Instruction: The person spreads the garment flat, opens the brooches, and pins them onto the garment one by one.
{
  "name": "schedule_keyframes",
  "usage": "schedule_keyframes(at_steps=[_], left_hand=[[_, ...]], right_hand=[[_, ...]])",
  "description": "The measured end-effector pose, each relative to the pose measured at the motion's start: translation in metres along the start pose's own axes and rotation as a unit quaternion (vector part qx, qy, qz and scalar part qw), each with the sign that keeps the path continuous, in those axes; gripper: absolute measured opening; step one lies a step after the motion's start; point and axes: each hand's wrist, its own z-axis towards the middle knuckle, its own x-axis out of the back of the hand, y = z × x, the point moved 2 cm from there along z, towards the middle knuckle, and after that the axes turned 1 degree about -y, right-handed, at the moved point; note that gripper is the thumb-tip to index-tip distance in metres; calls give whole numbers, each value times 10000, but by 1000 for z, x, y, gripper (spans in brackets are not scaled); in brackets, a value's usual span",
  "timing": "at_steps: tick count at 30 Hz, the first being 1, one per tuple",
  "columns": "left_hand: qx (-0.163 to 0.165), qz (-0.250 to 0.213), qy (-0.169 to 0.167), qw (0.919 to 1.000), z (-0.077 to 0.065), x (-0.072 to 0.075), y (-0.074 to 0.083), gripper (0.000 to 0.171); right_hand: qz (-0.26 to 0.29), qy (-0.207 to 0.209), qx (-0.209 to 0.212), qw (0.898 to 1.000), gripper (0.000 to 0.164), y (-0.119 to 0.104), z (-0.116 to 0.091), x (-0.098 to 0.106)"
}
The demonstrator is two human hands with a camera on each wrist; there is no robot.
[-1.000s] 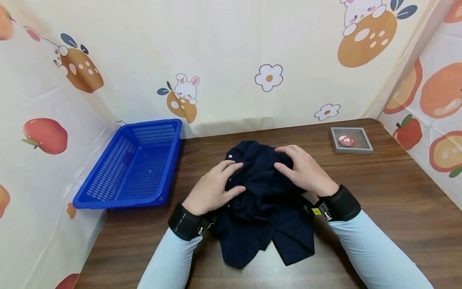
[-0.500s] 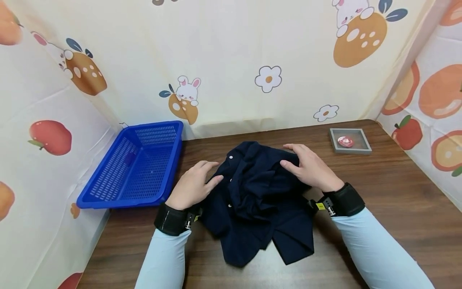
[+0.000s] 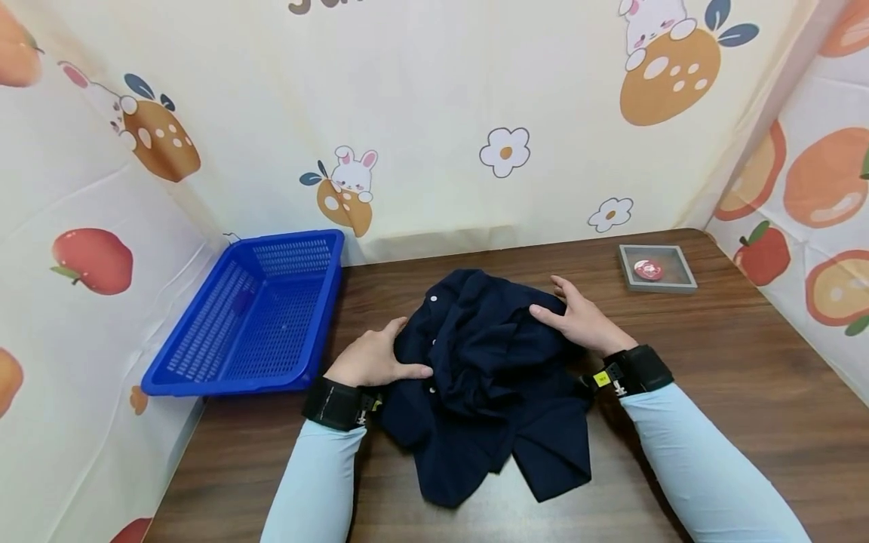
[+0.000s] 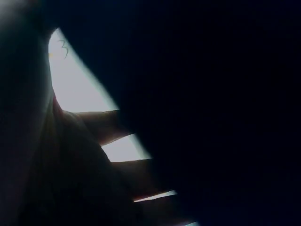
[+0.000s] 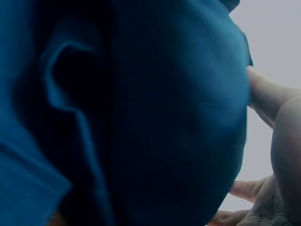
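A dark navy button-up shirt lies bunched on the table, with small white buttons along its left part. My left hand is at the shirt's left edge, thumb stretched over the cloth and fingers along its far side. In the left wrist view, the fingers run straight to behind the dark cloth, which hides their tips. My right hand is at the shirt's upper right edge, thumb right at the cloth and fingers spread. The right wrist view shows the thumb against the cloth's edge and the fingertips partly behind it.
A blue plastic basket stands at the left back of the wooden table. A small grey frame-like tray holding a round red-and-white item lies at the back right. A printed curtain closes off the back and sides.
My left hand moved left off the shirt's top, then came down at its left edge. The right hand shifted slightly right and lower along the shirt's edge. The shirt's left part now lies more spread.
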Motion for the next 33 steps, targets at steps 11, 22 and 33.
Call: schedule_keyframes(at_steps=[11, 22, 33], left_hand=[[-667, 33, -220, 9975, 6, -16, 13, 129], [-1289, 253, -170, 9912, 10, -24, 26, 94], [-2185, 181, 116, 9756, 6, -21, 40, 26]], right_hand=[[-129, -259, -118, 9995, 105, 1, 4, -12], [-163, -57, 191, 9997, 60, -2, 4, -16], [-552, 736, 658, 9936, 31, -22, -4, -15]])
